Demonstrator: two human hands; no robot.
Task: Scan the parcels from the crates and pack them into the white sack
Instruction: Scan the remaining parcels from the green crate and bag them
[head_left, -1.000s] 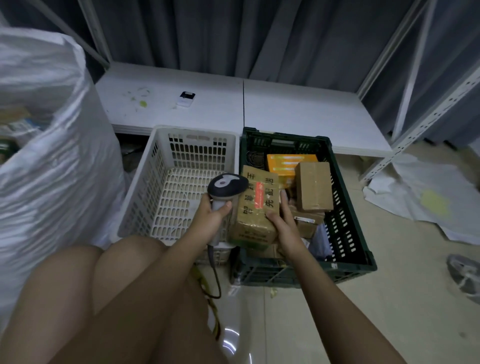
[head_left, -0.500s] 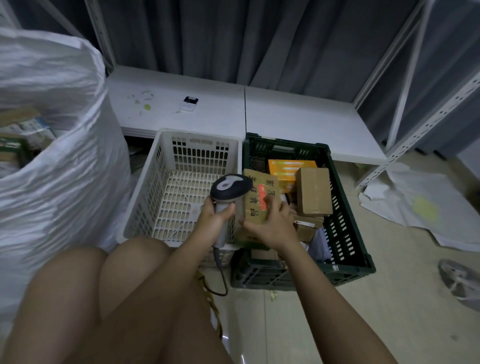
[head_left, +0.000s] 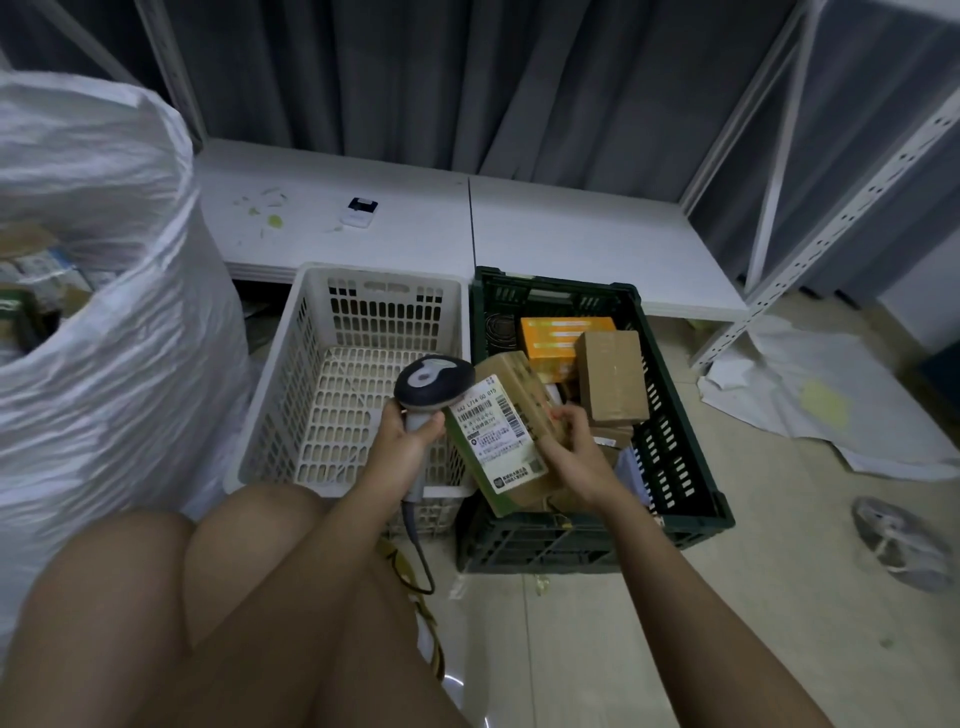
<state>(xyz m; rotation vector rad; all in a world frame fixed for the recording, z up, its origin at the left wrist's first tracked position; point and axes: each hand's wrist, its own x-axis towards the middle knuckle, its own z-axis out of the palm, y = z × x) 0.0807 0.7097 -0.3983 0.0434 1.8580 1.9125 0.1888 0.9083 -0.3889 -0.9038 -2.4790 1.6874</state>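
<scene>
My left hand (head_left: 402, 449) grips the handle of a grey barcode scanner (head_left: 434, 382), whose head points right at a parcel. My right hand (head_left: 574, 452) holds a brown cardboard parcel (head_left: 506, 431) tilted above the near edge of the dark green crate (head_left: 675, 457); its white shipping label with barcodes faces up toward me. The green crate holds an orange box (head_left: 558, 338), a taller brown box (head_left: 613, 374) and other parcels partly hidden under my hand. The white crate (head_left: 311, 364) to its left is empty. The white sack (head_left: 104, 322) stands at the left with parcels inside.
A low white platform (head_left: 571, 244) runs behind the crates, with a small white device (head_left: 358, 212) on it. White metal shelving uprights (head_left: 831, 218) stand at the right. Crumpled paper (head_left: 831, 405) and a shoe (head_left: 901, 540) lie on the floor. My bare knees fill the lower left.
My right hand has turned the parcel over: the side with red tape faced up before, the white shipping label faces up now. The scanner stays beside it.
</scene>
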